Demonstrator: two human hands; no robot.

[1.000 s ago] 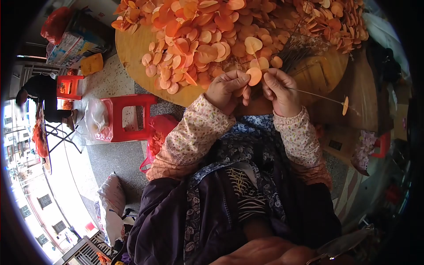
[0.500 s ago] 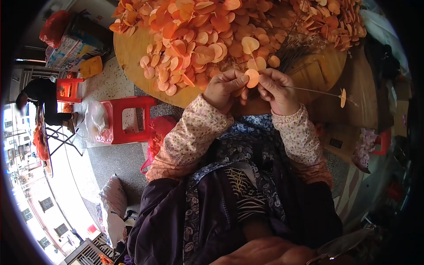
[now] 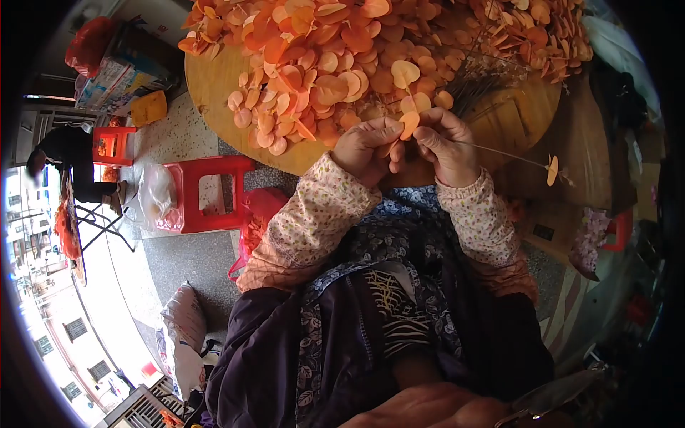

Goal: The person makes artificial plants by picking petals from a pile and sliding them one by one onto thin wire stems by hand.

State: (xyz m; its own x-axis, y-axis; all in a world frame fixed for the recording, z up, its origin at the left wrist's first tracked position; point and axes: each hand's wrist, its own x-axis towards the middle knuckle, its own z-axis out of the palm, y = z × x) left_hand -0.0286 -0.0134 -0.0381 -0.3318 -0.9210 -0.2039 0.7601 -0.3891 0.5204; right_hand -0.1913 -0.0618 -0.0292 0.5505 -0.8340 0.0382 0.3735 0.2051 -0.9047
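My left hand pinches a round orange artificial leaf between thumb and fingertips, over the near edge of the table. Close beside it, my right hand has its thumb and fingers closed around a thin stem. That stem runs out to the right and carries a small orange leaf near its end. Whether the pinched leaf is joined to the stem is hidden by my fingers. Just beyond my hands, more round leaves lie in a large heap.
The heap covers much of the round wooden table. Thin dark stems lie at its right. A red stool and a red bag stand to my left. Farther left, a person in dark clothing is near a folding table.
The pinched leaf has turned and now looks narrower. My right fingers have shifted slightly, and the stem's outer end has dropped a little.
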